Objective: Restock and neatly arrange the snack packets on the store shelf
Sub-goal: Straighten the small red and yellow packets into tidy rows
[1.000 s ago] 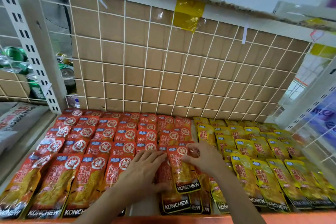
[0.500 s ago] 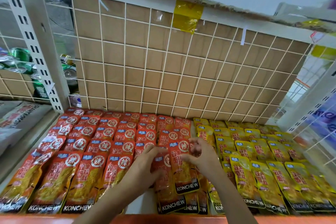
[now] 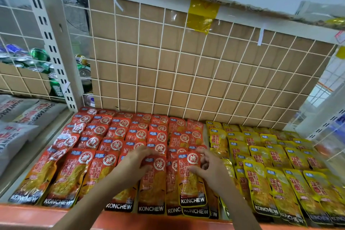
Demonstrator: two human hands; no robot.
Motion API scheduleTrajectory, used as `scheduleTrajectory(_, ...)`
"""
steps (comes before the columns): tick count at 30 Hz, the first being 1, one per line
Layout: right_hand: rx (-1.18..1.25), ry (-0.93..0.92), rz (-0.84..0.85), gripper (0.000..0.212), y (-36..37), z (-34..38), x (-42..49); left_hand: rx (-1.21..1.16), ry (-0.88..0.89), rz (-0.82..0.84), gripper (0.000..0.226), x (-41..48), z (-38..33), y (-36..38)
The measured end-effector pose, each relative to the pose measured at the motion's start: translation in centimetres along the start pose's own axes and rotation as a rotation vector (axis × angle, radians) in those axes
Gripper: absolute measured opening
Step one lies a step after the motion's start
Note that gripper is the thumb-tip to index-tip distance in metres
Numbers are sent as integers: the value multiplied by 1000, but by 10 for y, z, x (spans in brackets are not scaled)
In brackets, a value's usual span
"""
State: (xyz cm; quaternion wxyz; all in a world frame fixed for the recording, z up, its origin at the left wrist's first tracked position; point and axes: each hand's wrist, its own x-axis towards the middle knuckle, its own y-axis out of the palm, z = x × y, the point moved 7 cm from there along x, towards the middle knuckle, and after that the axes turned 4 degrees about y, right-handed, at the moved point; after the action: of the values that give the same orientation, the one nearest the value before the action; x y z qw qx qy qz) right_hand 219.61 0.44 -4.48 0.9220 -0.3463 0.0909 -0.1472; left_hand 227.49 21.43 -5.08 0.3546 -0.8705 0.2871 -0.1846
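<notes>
At the 6 o'clock edge of the orange-lipped store shelf (image 3: 168,220), the right hand (image 3: 209,168) has its grip closed on the top of a glossy red-and-orange plastic snack packet (image 3: 191,185). At its 9 o'clock the left hand (image 3: 138,162) pinches a matching red packet (image 3: 153,183). Yellow plastic packets (image 3: 270,183) fill the 3 o'clock side.

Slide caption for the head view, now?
Left hand and right hand hold red snack packets at the shelf front; yellow packets lie to their right.
</notes>
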Motion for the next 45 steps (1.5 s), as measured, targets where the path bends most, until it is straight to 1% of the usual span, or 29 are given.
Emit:
scheduleTrajectory(6,-58,-19,-42,61,0,4,-4,240,37,-47,46,-3,1,2)
scheduleTrajectory(7,-61,-22,-45,61,0,4,-5,261,55,-81,44,-6,0,1)
scheduleTrajectory(9,-67,-25,-53,61,0,5,-5,307,115,-209,37,-16,-4,-2)
scheduleTrajectory(10,-71,-26,-56,60,0,5,-6,352,121,-250,39,-22,-8,-1)
scheduleTrajectory(12,-78,-29,-70,58,1,7,-7,477,96,-215,53,-30,-12,11)
scheduleTrajectory(15,-113,-52,-107,54,2,9,-10,589,54,-84,73,-38,-12,36)
scheduleTrajectory(17,-154,-87,-132,54,3,13,-13,645,28,-44,76,-42,-9,42)
scheduleTrajectory(21,-182,-143,-139,60,9,14,-15,672,34,-46,76,-46,-12,41)
scheduleTrajectory(26,-211,-164,-152,60,13,9,-15,721,68,-43,75,-47,-10,41)
scheduleTrajectory(28,-221,-173,-168,59,14,8,-16,703,67,-41,74,-47,-10,41)
scheduleTrajectory(32,-267,-192,-205,58,14,6,-15,535,22,-96,70,-45,-16,37)
scheduleTrajectory(36,-305,-199,-231,56,14,4,-17,590,18,-105,69,-42,-23,45)
scheduleTrajectory(40,-336,-255,-348,50,9,11,-21,628,6,-91,70,-44,-21,48)
scheduleTrajectory(43,-360,-288,-344,50,11,13,-21,634,-14,-61,70,-44,-19,49)
scheduleTrajectory(45,-364,-285,-330,49,13,12,-21,582,-28,-51,70,-44,-17,50)
